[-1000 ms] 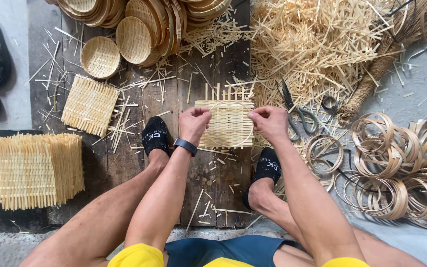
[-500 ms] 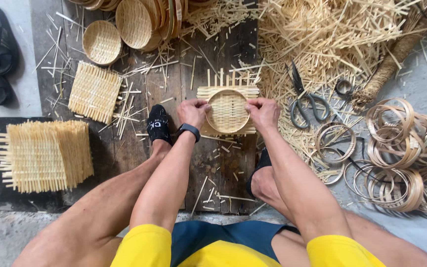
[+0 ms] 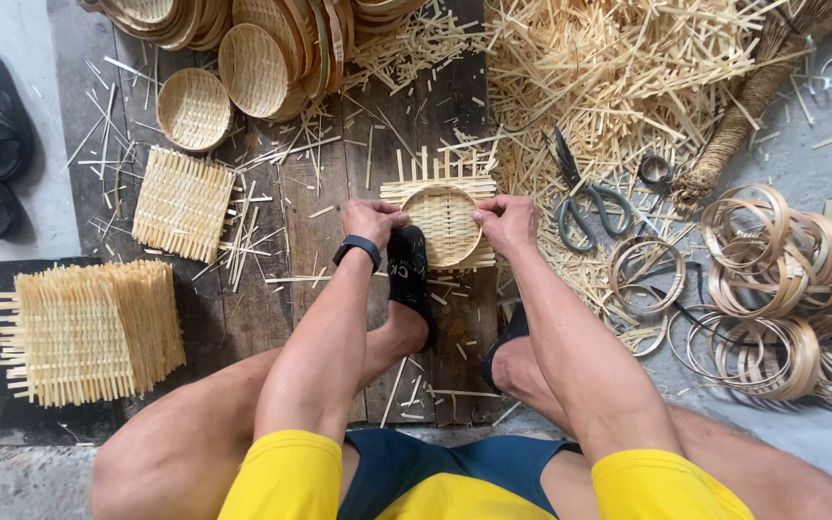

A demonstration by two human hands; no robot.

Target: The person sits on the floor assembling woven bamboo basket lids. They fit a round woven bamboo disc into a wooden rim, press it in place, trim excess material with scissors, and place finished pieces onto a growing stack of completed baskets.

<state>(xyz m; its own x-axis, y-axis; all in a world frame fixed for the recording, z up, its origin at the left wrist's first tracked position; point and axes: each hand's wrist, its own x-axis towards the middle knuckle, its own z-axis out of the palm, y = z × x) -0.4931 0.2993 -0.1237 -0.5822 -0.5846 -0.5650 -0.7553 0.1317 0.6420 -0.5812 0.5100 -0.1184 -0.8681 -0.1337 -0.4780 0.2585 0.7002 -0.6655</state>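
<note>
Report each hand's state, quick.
Left hand: closed on the left edge of the round woven bamboo basket.
Right hand: closed on its right edge.

Yellow shorts point(image 3: 286, 477), a dark blue shirt point(image 3: 455, 462), black socks point(image 3: 408, 274) (one with pale lettering), black wristband point(image 3: 357, 249).

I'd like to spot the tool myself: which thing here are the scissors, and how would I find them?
Start at the big heap of loose bamboo strips at the top right. At its lower edge, just right of the person's right hand, lie the scissors. Dark metal blades and grey loop handles mark them out from the pale bamboo around them.
</note>
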